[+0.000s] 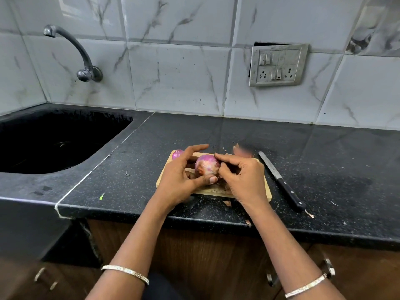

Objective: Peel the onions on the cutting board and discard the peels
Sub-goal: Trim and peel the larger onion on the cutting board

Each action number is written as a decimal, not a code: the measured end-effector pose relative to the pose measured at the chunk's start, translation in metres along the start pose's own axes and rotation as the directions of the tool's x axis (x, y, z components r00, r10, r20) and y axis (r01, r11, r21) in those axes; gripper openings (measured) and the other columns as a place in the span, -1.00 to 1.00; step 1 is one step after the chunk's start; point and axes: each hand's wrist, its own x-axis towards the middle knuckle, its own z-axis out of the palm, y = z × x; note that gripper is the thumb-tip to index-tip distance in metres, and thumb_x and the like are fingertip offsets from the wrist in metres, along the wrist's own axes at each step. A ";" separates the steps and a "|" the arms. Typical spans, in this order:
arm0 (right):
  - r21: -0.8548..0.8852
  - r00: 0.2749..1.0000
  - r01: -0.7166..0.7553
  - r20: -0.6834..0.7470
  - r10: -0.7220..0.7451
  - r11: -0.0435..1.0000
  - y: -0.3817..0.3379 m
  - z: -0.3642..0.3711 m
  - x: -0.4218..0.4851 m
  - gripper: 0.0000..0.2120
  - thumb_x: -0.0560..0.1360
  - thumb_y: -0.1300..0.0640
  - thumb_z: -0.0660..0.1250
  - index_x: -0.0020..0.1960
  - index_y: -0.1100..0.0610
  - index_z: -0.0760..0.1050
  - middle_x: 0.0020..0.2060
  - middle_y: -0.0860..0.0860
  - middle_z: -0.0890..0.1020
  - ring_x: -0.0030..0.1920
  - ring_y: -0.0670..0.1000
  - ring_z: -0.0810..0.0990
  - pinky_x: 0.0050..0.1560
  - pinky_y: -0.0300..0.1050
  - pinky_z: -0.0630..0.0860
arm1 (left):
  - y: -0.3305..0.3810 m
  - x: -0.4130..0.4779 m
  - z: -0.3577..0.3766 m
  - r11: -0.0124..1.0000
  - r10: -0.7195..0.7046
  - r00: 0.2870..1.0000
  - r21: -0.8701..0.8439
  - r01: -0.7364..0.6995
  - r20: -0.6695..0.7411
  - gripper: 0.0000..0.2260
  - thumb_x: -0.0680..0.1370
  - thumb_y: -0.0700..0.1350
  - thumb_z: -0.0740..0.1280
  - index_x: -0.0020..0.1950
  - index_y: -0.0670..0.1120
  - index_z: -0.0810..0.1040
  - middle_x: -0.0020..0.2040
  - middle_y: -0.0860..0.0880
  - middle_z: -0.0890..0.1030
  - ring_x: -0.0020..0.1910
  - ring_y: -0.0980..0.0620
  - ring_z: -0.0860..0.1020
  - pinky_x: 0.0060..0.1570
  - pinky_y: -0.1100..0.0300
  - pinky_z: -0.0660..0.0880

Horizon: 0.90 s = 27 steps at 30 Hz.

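A purple onion (pixel 206 166) is held just above the small wooden cutting board (pixel 267 191). My left hand (pixel 180 177) grips it from the left, thumb under its near side. My right hand (pixel 242 177) pinches at the skin on the onion's right side with curled fingers. A second purple onion (pixel 177 154) lies at the board's far left corner, partly hidden behind my left hand. Loose brown peel (pixel 241 151) lies blurred past the board's far right edge.
A black-handled knife (pixel 281 180) lies on the black counter right of the board. Small peel scraps (pixel 227 203) sit near the counter's front edge. A black sink (pixel 54 139) with a wall tap (pixel 86 68) is at the left. A socket panel (pixel 278 64) hangs on the tiled wall.
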 end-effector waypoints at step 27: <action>-0.107 0.990 0.119 -0.060 -0.126 0.987 -0.002 0.004 -0.002 -0.99 0.42 0.20 0.50 -0.17 0.11 0.69 -0.28 -0.13 0.70 -0.26 -0.16 0.62 0.33 -0.22 0.41 | -0.004 0.003 0.000 0.995 0.058 0.997 0.084 -0.053 -0.059 -0.47 0.32 -0.05 0.67 0.24 0.15 0.60 0.15 0.15 0.63 0.05 0.12 0.63 -0.05 0.03 0.67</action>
